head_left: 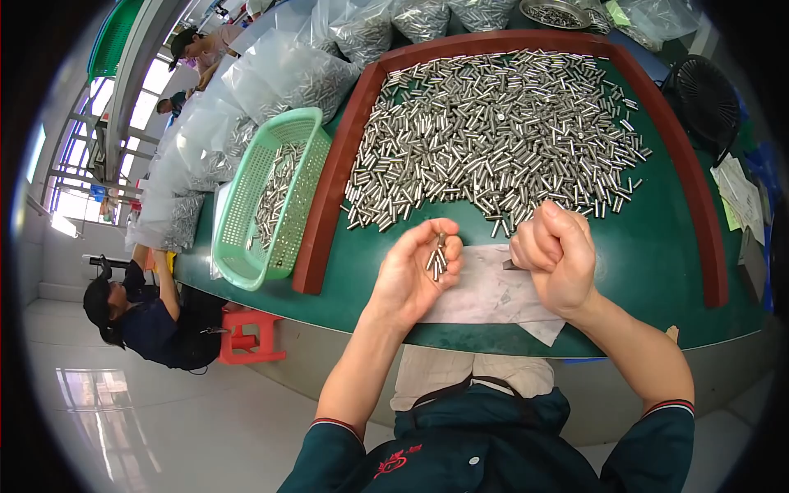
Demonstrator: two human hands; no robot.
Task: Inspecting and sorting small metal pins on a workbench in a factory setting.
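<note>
Clear plastic bags [288, 70] stuffed with silvery metal pins, heaped along the desk's far left edge beside the green basket. More such bags [419, 16] at the far rim behind the red-framed tray. Pale printed paper sheets [740, 193] at the right edge. No signs or screens in view.

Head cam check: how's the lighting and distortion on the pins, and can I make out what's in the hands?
Head view: even daylight, bright glints on the metal pins; fisheye bends the table edge and blacks out the corners; left hand shows a few pins sharply; right hand is a closed fist, contents hidden; floor shows window glare.
</note>
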